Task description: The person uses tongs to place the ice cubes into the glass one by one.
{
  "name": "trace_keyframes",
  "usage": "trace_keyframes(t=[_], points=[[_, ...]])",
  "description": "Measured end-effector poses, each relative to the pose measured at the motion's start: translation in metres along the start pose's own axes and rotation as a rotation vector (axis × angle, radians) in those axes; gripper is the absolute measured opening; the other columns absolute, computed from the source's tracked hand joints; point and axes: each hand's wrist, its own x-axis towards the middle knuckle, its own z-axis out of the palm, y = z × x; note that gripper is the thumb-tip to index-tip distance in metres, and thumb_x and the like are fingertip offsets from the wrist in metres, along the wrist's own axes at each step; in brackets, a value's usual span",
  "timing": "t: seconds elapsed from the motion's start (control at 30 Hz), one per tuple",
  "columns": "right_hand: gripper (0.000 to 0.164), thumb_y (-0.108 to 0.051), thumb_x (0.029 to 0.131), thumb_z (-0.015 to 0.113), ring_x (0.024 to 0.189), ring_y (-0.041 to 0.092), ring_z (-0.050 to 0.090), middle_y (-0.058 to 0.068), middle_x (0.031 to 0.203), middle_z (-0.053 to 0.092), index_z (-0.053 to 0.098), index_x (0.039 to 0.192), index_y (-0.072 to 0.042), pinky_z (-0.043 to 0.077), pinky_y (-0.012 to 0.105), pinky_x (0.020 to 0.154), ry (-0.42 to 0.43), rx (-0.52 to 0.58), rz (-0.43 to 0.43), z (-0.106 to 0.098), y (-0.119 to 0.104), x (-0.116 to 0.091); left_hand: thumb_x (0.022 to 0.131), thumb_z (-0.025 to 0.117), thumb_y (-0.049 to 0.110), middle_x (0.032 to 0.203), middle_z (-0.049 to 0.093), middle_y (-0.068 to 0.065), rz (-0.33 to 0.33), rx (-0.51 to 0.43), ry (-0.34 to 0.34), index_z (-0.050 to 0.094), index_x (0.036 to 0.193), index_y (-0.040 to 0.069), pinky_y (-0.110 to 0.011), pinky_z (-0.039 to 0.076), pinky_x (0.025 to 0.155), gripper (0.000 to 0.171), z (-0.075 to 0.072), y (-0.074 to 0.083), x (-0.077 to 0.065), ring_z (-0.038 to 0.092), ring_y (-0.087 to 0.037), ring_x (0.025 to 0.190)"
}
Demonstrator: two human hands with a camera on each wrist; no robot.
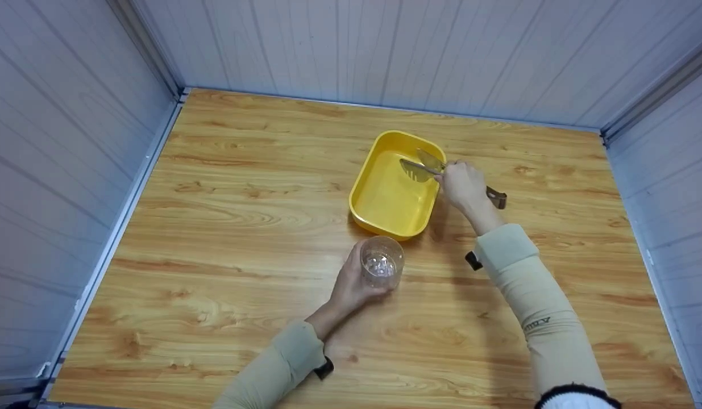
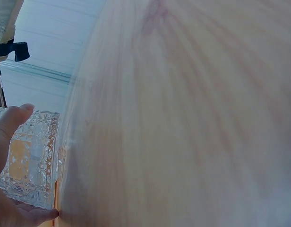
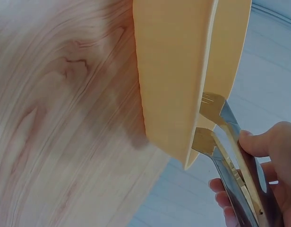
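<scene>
A clear patterned glass point(image 1: 382, 262) stands on the wooden table, just in front of a yellow rectangular tub point(image 1: 393, 196). My left hand point(image 1: 353, 284) grips the glass from its left side; in the left wrist view the thumb and fingers wrap around the faceted wall of the glass point(image 2: 34, 158). Metal serving tongs point(image 1: 422, 167) with brown handles are in my right hand point(image 1: 463, 183), above the tub's right rim. Their two slotted heads are spread apart and reach over the rim, with nothing between them, as the right wrist view of the tongs point(image 3: 235, 170) shows.
The wood-grain table point(image 1: 243, 227) stretches out on both sides of the tub. Pale panelled walls point(image 1: 328, 51) close it in at the back, left and right. Black wrist straps point(image 1: 324, 368) show below both cuffs.
</scene>
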Motion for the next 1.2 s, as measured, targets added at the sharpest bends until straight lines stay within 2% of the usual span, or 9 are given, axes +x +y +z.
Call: trace_keyframes(t=[0.2, 0.47, 0.73, 1.07, 1.2], points=[[0.037, -0.028, 0.089, 0.05, 0.072, 0.035, 0.057, 0.022, 0.08, 0.059, 0.06, 0.087, 0.008, 0.049, 0.045, 0.059, -0.024, -0.01, 0.025, 0.002, -0.002, 0.01, 0.051, 0.084, 0.025, 0.123, 0.044, -0.006, 0.0, -0.003, -0.005, 0.029, 0.13, 0.01, -0.036, 0.035, 0.095, 0.097, 0.0, 0.0, 0.0, 0.043, -0.019, 0.113], [0.034, -0.028, 0.088, 0.051, 0.067, 0.034, 0.057, 0.02, 0.077, 0.058, 0.061, 0.086, 0.004, 0.048, 0.045, 0.056, -0.024, -0.001, 0.045, 0.005, -0.003, 0.019, 0.051, 0.084, 0.025, 0.124, 0.044, -0.007, 0.002, -0.017, -0.006, 0.028, 0.131, 0.01, -0.036, 0.034, 0.096, 0.099, 0.0, 0.0, 0.0, 0.042, -0.019, 0.114], [0.032, -0.027, 0.089, 0.051, 0.068, 0.033, 0.058, 0.019, 0.077, 0.06, 0.063, 0.089, 0.003, 0.049, 0.046, 0.057, -0.042, -0.007, 0.039, 0.006, -0.005, 0.029, 0.05, 0.084, 0.026, 0.125, 0.043, -0.008, 0.001, -0.01, -0.007, 0.028, 0.132, 0.008, -0.037, 0.034, 0.096, 0.101, 0.0, -0.001, 0.0, 0.042, -0.021, 0.114], [0.033, -0.027, 0.088, 0.051, 0.06, 0.031, 0.057, 0.018, 0.072, 0.061, 0.064, 0.078, 0.002, 0.049, 0.045, 0.053, -0.03, -0.033, 0.021, 0.011, -0.006, 0.035, 0.05, 0.084, 0.023, 0.125, 0.044, -0.008, -0.009, 0.01, -0.01, 0.027, 0.132, 0.009, -0.037, 0.035, 0.095, 0.101, 0.0, 0.0, 0.0, 0.042, -0.021, 0.114], [0.034, -0.029, 0.088, 0.053, 0.061, 0.032, 0.058, 0.019, 0.073, 0.06, 0.064, 0.082, 0.003, 0.049, 0.046, 0.052, -0.03, -0.04, 0.02, 0.013, -0.007, 0.036, 0.05, 0.085, 0.024, 0.125, 0.044, -0.009, -0.015, 0.017, -0.011, 0.027, 0.132, 0.008, -0.036, 0.035, 0.095, 0.101, 0.0, 0.0, 0.0, 0.042, -0.021, 0.114]])
